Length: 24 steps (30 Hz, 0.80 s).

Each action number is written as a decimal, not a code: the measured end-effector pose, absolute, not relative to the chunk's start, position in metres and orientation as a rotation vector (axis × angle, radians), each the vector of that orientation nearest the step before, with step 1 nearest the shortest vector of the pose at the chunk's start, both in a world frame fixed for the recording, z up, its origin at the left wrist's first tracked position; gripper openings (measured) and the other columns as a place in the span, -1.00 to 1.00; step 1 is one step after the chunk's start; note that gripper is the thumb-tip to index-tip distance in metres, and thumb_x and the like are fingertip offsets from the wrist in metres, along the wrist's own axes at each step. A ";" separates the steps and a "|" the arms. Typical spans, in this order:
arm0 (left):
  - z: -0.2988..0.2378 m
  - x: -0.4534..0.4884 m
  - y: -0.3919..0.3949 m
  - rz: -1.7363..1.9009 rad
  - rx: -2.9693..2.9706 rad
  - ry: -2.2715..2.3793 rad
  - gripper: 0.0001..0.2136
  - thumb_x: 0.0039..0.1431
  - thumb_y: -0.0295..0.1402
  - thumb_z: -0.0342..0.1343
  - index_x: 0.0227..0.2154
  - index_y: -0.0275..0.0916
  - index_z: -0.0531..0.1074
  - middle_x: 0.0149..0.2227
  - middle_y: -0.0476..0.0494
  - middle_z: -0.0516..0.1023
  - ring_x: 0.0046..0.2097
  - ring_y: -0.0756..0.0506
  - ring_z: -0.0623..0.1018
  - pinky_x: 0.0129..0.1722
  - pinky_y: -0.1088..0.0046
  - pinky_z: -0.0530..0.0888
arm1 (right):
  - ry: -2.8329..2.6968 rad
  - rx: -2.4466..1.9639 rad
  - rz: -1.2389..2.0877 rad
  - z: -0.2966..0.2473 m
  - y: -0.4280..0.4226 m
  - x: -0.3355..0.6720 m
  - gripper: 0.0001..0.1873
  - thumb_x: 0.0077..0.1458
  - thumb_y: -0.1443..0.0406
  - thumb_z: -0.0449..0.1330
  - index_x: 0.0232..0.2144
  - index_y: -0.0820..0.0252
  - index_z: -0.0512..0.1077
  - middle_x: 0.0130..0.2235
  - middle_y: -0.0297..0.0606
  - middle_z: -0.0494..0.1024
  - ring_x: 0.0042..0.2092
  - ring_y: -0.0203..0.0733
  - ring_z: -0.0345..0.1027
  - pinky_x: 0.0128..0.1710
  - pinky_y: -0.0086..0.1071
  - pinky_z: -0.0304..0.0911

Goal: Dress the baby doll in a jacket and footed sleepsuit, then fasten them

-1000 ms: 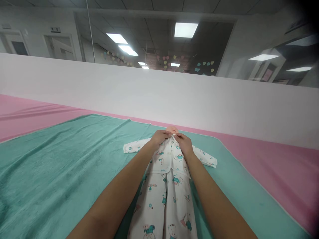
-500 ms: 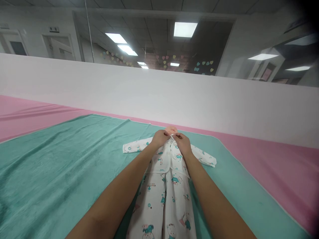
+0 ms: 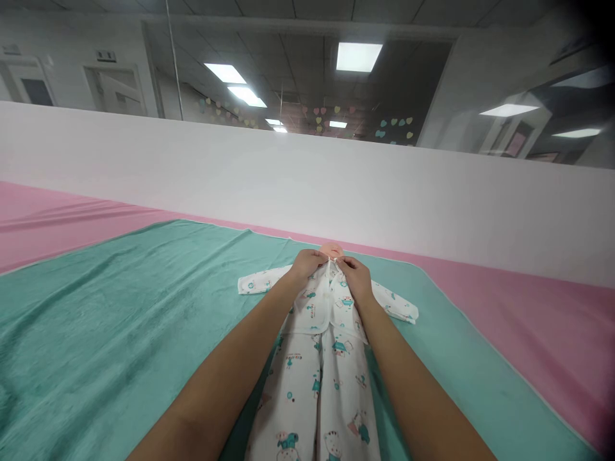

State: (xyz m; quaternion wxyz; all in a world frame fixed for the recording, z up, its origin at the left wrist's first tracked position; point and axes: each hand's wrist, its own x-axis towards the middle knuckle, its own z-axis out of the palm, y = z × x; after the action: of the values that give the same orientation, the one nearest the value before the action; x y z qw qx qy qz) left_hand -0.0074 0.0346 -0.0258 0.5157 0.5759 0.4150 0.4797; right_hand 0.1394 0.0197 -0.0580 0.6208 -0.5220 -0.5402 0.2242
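Observation:
A baby doll (image 3: pixel 332 250) lies on its back, its head at the far end, dressed in a white printed baby jacket (image 3: pixel 314 314) and matching trousers (image 3: pixel 293 397). At the jacket's neckline, my left hand (image 3: pixel 308 262) pinches the collar edge on the left side. Just across from it, my right hand (image 3: pixel 354 276) pinches the collar edge on the right. A small gap separates the fingertips. Both sleeves stretch out flat to the sides. My hands and forearms cover parts of the jacket, and the fastening at the neck is too small to make out.
Under the doll is a teal blanket (image 3: pixel 144 320) over a pink sheet (image 3: pixel 538 320). Behind them rises a low white wall (image 3: pixel 288 179) with glass above it, showing ceiling lights and doors.
My fingertips have drawn slightly apart at the collar, my left hand shifting a little left and my right hand a little right. The doll and its clothes lie much the same.

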 end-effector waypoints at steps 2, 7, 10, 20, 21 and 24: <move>-0.026 -0.007 0.035 1.158 1.370 0.993 -0.92 -0.13 -0.41 0.14 -0.60 -0.33 0.41 -0.65 0.03 0.30 -0.59 0.09 0.25 -0.55 0.54 0.21 | -1.226 -1.191 0.542 -0.058 0.020 0.139 -0.70 -0.16 0.07 0.19 -0.44 0.16 0.47 -0.32 -0.28 0.53 -0.24 -0.12 0.36 -0.23 -0.33 0.24; -0.027 -0.008 0.037 1.153 1.352 1.003 -0.93 -0.13 -0.42 0.16 -0.60 -0.33 0.43 -0.63 0.02 0.33 -0.57 0.08 0.27 -0.53 0.54 0.22 | -1.205 -1.145 0.614 -0.061 0.022 0.140 -0.70 -0.17 0.08 0.20 -0.43 0.17 0.47 -0.34 -0.28 0.53 -0.28 -0.15 0.37 -0.29 -0.36 0.23; -0.028 -0.008 0.039 1.143 1.350 1.006 -0.92 -0.12 -0.42 0.16 -0.59 -0.33 0.43 -0.63 0.02 0.33 -0.58 0.08 0.27 -0.53 0.53 0.23 | -1.273 -1.150 0.586 -0.063 0.024 0.141 -0.71 -0.14 0.07 0.18 -0.43 0.16 0.46 -0.35 -0.29 0.53 -0.28 -0.15 0.36 -0.27 -0.36 0.23; -0.035 -0.005 0.045 1.157 1.390 1.026 -0.91 -0.14 -0.40 0.18 -0.53 -0.34 0.47 -0.55 -0.06 0.45 -0.52 0.04 0.36 -0.48 0.51 0.30 | -1.348 -1.163 0.569 -0.062 0.021 0.142 -0.70 -0.12 0.11 0.19 -0.33 0.11 0.51 -0.32 -0.34 0.53 -0.23 -0.14 0.36 -0.20 -0.33 0.21; -0.036 -0.005 0.046 1.158 1.396 1.031 -0.90 -0.14 -0.40 0.18 -0.53 -0.34 0.47 -0.55 -0.07 0.45 -0.51 0.04 0.36 -0.47 0.51 0.30 | -1.345 -1.161 0.572 -0.062 0.020 0.142 -0.70 -0.12 0.11 0.19 -0.33 0.11 0.51 -0.31 -0.34 0.54 -0.23 -0.14 0.36 -0.19 -0.33 0.21; -0.036 -0.005 0.048 1.159 1.415 1.046 -0.90 -0.15 -0.39 0.18 -0.52 -0.33 0.48 -0.54 -0.07 0.47 -0.50 0.03 0.38 -0.46 0.50 0.31 | -1.353 -1.157 0.563 -0.060 0.019 0.142 -0.70 -0.14 0.12 0.21 -0.34 0.13 0.52 -0.30 -0.33 0.55 -0.21 -0.12 0.36 -0.16 -0.32 0.21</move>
State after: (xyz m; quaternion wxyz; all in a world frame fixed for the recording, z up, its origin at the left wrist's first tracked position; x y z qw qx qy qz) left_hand -0.0051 0.0477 -0.0364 0.4946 0.5836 0.4316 0.4780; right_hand 0.1416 0.0193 -0.0603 0.5951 -0.4981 -0.5823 0.2423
